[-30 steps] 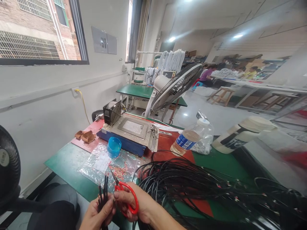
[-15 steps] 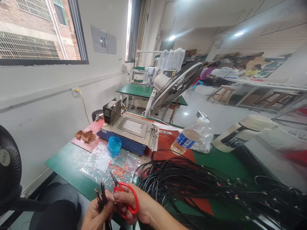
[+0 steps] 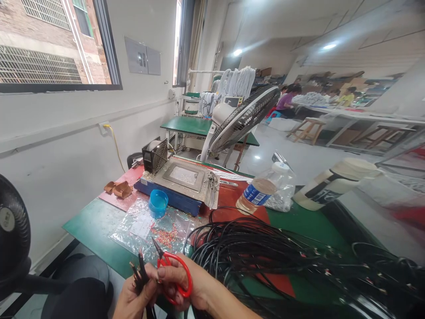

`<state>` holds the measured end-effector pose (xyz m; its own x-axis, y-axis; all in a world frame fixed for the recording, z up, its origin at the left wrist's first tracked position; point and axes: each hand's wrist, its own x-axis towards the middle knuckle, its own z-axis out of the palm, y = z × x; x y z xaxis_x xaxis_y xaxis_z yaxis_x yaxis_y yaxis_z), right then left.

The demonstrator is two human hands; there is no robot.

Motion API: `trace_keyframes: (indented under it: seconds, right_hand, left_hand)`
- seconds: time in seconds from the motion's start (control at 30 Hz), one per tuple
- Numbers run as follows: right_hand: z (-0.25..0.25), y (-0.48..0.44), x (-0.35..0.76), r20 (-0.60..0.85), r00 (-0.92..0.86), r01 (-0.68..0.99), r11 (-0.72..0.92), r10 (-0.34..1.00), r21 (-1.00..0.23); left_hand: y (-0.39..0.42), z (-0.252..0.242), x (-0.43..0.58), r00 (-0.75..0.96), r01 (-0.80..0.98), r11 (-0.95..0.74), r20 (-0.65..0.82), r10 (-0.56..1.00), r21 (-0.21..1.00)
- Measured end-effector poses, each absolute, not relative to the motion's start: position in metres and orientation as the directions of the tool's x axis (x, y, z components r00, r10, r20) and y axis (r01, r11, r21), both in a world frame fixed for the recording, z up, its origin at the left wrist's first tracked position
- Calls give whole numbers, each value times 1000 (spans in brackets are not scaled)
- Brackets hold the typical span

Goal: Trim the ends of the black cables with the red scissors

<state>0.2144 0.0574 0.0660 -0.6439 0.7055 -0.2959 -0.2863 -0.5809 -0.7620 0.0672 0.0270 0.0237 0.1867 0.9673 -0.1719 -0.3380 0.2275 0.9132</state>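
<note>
In the head view, the left hand (image 3: 134, 297) sits at the bottom edge, fingers closed around a small bunch of black wire ends (image 3: 139, 274) whose tips stick up and fan out slightly above the fist. Just beside it, touching at the fingertips, the right hand (image 3: 186, 285) is closed through the loops of red-handled scissors (image 3: 172, 270), the short dark blades pointing up and left, close to the wire ends but apart from them. Both hands hover over the near edge of the green counter (image 3: 89, 223). To the right of the hands a big loose coil of black cables (image 3: 265, 257) spreads over the counter and a red mat. Behind the hands lies a clear plastic bag (image 3: 146, 228) with small red pieces, a blue cup (image 3: 157, 203) resting at its far side. Farther back stands a flat metal-topped machine (image 3: 181, 179) with a small black fan (image 3: 155, 155), and to the right a plastic bottle (image 3: 262, 192) lies tilted.
</note>
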Motion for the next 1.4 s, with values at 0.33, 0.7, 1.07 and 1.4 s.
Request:
trace_keyframes:
  seconds: [0.33,0.7,1.07,1.4]
  right_hand:
    - [61,54,213,-364,-535,-221,-542,762,-811]
    - [71,54,211,-359,-517,-185,-511,777,-839]
    - [60,55,211,-372,-523,-220,-543,767,-810]
    - [60,55,212,-382,-499,-220,-540,778,-812]
  left_hand:
    - [26,34,69,150,-379,237,-193,970,895]
    - [27,27,66,-35,-408,263,-303,952,874]
    - [28,29,68,-61,-491,293,-367,928,821]
    - [25,36,73,-57,-458,262,-322,945,850]
